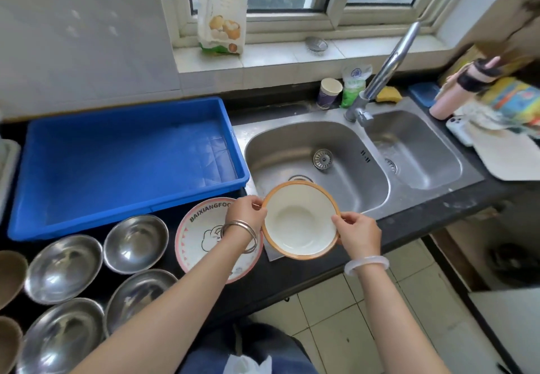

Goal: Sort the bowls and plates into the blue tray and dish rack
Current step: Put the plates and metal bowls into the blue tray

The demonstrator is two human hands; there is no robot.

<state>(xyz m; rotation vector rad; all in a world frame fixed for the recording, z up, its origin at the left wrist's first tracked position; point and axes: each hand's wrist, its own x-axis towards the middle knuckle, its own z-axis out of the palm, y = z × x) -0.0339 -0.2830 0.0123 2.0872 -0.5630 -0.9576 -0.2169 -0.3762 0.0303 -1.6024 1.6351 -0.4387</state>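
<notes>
You stand in a home kitchen. Beyond your grip lies a double steel sink [318,151]. Its faucet [385,73] stands below a tiled windowsill [263,58].

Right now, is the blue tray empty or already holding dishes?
Empty: the blue tray shows only its bare ribbed floor, no bowls or plates inside.

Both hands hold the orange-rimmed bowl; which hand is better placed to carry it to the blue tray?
Left, probably. The left hand grips the orange-rimmed bowl on the side nearer the blue tray; the right hand would have to cross over.
</notes>
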